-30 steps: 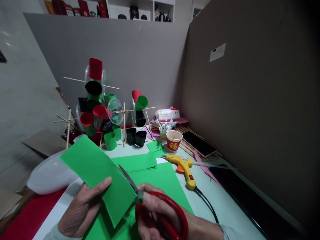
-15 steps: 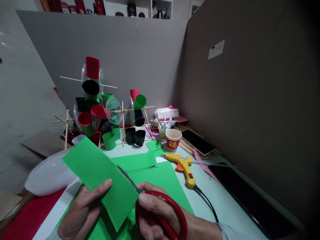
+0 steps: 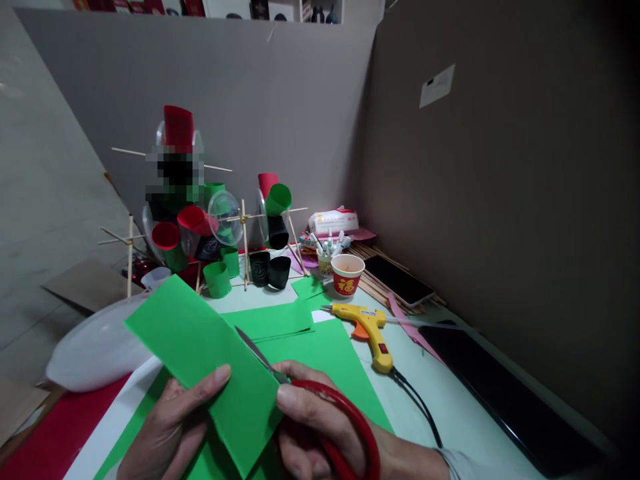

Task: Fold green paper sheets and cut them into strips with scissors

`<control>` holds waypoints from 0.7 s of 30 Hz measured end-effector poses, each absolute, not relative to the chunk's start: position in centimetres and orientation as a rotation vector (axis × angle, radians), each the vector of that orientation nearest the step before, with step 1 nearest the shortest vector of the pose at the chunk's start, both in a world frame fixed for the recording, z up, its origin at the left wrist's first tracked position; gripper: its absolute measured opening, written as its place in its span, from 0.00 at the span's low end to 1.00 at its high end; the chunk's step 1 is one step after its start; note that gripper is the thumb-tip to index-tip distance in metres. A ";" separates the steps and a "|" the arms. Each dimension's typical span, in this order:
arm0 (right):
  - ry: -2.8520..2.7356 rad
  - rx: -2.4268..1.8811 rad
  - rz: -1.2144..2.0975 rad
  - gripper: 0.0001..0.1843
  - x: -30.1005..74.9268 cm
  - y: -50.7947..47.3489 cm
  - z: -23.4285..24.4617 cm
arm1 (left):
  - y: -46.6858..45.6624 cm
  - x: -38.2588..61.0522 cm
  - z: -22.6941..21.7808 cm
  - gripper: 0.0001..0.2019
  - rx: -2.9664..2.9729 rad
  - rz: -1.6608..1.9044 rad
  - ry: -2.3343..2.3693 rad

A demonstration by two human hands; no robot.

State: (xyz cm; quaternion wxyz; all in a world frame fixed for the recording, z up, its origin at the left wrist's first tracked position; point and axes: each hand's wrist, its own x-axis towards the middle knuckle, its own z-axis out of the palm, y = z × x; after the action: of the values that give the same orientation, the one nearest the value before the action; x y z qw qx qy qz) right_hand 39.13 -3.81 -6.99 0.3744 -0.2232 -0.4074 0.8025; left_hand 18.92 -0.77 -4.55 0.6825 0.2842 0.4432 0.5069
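My left hand (image 3: 173, 420) pinches a green paper strip (image 3: 200, 347) near its lower long edge, thumb on top and fingers beneath. In my right hand (image 3: 313, 413) is a pair of red-handled scissors (image 3: 357, 417), with the dark blades (image 3: 255, 347) lying along the strip's right edge. My right thumb and fingers also press at the strip's lower right corner. Below both hands spreads a large sheet of green paper (image 3: 345, 367), with thin dark slits or slivers near its far part.
A yellow glue gun (image 3: 367, 327) lies right of the green sheet, its cord running toward me. Beyond it stand a red-and-white paper cup (image 3: 347, 275) and a phone (image 3: 397, 280). Stick frames with coloured paper tubes (image 3: 217, 280) stand at back left, behind a white plastic bowl-like piece (image 3: 90, 347).
The view has tilted down slightly. My left thumb sits a little further right on the strip, and both hands with strip and scissors have shifted slightly right.
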 end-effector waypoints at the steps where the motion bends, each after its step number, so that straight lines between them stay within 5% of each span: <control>1: -1.035 -0.596 2.056 0.45 39.2 -3.9 -6.8 | -0.8 18.9 -4.5 0.51 0.636 1.131 0.993; 7: -1.032 -0.440 2.156 0.42 40.1 -3.4 -7.2 | -1.4 19.0 -4.4 0.52 0.649 1.131 1.022; 21: -1.015 -0.604 2.167 0.52 40.2 -4.1 -4.9 | -1.5 19.1 -5.1 0.57 0.687 1.080 0.987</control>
State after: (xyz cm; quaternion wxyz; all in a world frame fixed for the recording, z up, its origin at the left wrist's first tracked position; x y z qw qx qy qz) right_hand 40.22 -4.06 -4.91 0.3304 -0.2310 -0.3881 0.8288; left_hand 19.09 -1.52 -5.08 0.6908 0.3072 0.4417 0.4831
